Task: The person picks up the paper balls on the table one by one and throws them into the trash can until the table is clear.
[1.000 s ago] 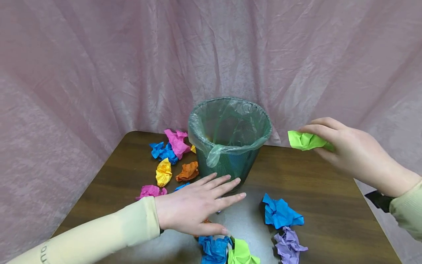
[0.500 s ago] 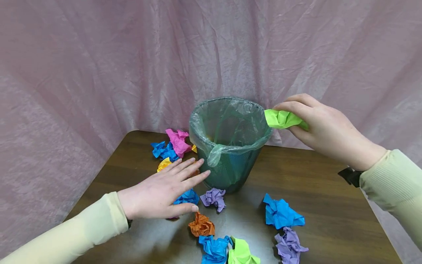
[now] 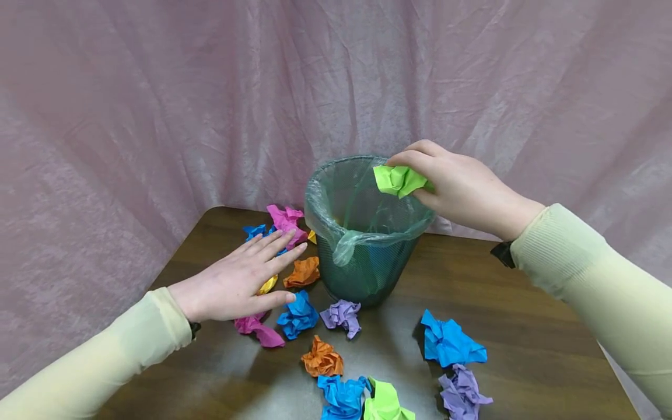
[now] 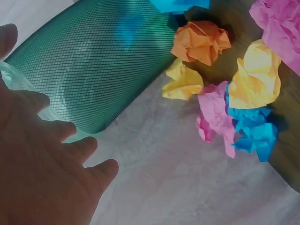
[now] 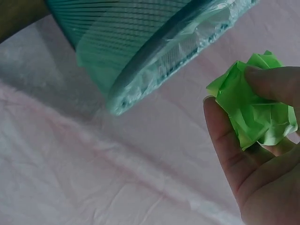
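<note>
A crumpled lime-green paper ball (image 3: 399,181) is pinched between the thumb and fingers of my right hand (image 3: 457,186). In the head view it appears over the mouth of a green mesh wastebasket (image 3: 362,268) with a clear bag liner. The right wrist view shows the green paper (image 5: 255,103) apart from the bin's rim (image 5: 159,61). My left hand (image 3: 236,277) hovers palm down, fingers straight and spread, left of the bin and above crumpled papers. It holds nothing and partly hides a yellow paper ball (image 3: 268,284) and a blue one (image 3: 254,231).
Around the bin's left and front lie pink (image 3: 287,221), orange (image 3: 303,272), blue (image 3: 298,315), magenta (image 3: 261,331) and purple (image 3: 342,317) balls. Nearer are another orange (image 3: 322,357), blue (image 3: 342,398) and green (image 3: 387,402). Blue (image 3: 450,341) and purple (image 3: 463,392) balls lie right. A pink curtain (image 3: 336,76) hangs behind.
My right hand has carried the green paper ball leftward and up, from right of the bin to its mouth. My left hand has drawn back to the left, uncovering purple, orange and blue balls.
</note>
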Available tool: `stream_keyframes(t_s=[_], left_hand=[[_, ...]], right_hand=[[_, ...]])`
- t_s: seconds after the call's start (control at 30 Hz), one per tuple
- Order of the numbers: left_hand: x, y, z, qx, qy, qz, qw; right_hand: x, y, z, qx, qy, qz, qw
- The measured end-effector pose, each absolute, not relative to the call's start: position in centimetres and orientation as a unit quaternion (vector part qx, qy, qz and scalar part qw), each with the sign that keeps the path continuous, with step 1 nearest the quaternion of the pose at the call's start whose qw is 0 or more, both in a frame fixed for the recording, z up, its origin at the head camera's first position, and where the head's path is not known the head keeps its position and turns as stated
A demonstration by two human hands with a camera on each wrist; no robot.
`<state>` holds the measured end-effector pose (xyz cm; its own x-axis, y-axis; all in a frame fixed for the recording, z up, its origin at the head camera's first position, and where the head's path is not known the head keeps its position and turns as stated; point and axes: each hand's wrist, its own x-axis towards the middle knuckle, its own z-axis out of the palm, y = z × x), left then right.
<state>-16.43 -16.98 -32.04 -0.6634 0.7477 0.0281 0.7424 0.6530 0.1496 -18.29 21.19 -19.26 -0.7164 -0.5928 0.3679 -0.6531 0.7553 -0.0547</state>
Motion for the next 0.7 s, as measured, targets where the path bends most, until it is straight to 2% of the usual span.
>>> stream_keyframes(t_s=[0.27, 0.5, 0.7], left_hand=[[-17.3, -17.7, -31.6, 0.385, 0.920, 0.071, 0.027], [-19.0, -18.2, -30.5, 0.367, 0.925, 0.089, 0.030], [-20.3, -18.3, -29.0, 0.362, 0.927, 0.096, 0.019]], right_hand=[[-20.4, 18.4, -18.6, 0.358, -0.920, 0.060, 0.149], [-22.1, 16.6, -18.8, 0.322, -0.944, 0.009, 0.069], [-22.6, 16.4, -19.8, 0.313, -0.949, -0.003, 0.035]])
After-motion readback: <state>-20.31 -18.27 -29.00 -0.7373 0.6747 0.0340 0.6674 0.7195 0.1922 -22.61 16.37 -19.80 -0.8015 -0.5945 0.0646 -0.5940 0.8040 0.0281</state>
